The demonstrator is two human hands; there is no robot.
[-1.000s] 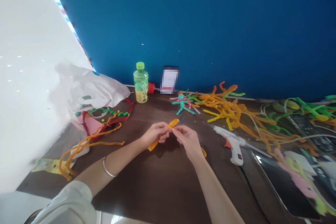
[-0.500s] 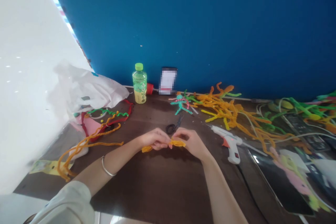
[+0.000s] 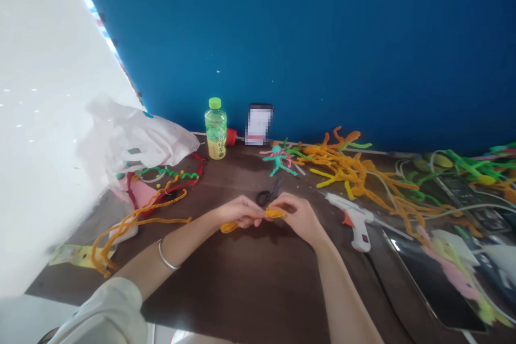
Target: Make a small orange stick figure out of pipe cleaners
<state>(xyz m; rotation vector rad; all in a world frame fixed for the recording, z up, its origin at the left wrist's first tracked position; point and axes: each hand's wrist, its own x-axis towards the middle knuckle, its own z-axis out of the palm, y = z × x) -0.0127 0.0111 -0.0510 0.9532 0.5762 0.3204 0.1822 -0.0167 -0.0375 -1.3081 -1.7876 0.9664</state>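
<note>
Between my two hands, above the dark table, is a short bundle of orange pipe cleaners point(image 3: 275, 213). My left hand point(image 3: 242, 212) is closed round its left part, and a looped orange end sticks out below the fingers. My right hand point(image 3: 295, 214) pinches the right end between thumb and fingers. Part of the bundle is hidden by the left fingers. Just behind my hands lie black-handled scissors point(image 3: 264, 197). A little figure of turquoise and pink pipe cleaners point(image 3: 277, 159) lies farther back.
A white glue gun point(image 3: 358, 223) with a black cord lies right of my hands, near a tablet point(image 3: 437, 282). Orange pipe cleaners point(image 3: 342, 164) are heaped behind it. A green-capped bottle point(image 3: 216, 131) and a phone point(image 3: 259, 124) stand at the back. A white plastic bag point(image 3: 141, 131) sits left.
My right hand has shifted slightly up and its fingers now cover the bundle's right end more closely. My left hand keeps its hold; the view has moved a little.
</note>
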